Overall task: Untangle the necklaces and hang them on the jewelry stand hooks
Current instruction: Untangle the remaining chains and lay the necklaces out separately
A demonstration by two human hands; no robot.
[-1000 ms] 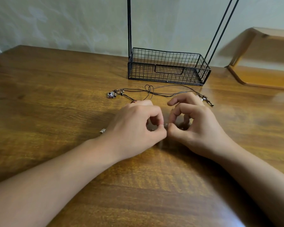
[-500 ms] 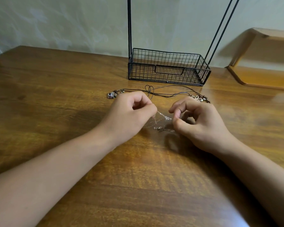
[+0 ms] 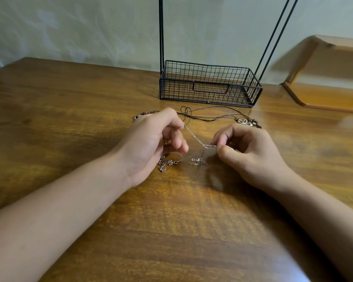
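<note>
both hands pinch the thin chain above the table, left hand at its upper end, right hand lower, clasp on the wood, cord necklace lying before the stand.

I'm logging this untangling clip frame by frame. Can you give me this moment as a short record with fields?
left hand: pinches the silver chain, raised
right hand: pinches the same chain's other end
chain span: stretched between the hands, rest trailing on the table
dark cord necklace: lying on the table behind the hands
jewelry stand: wire basket base, hooks out of view
hung so far: none visible
</note>
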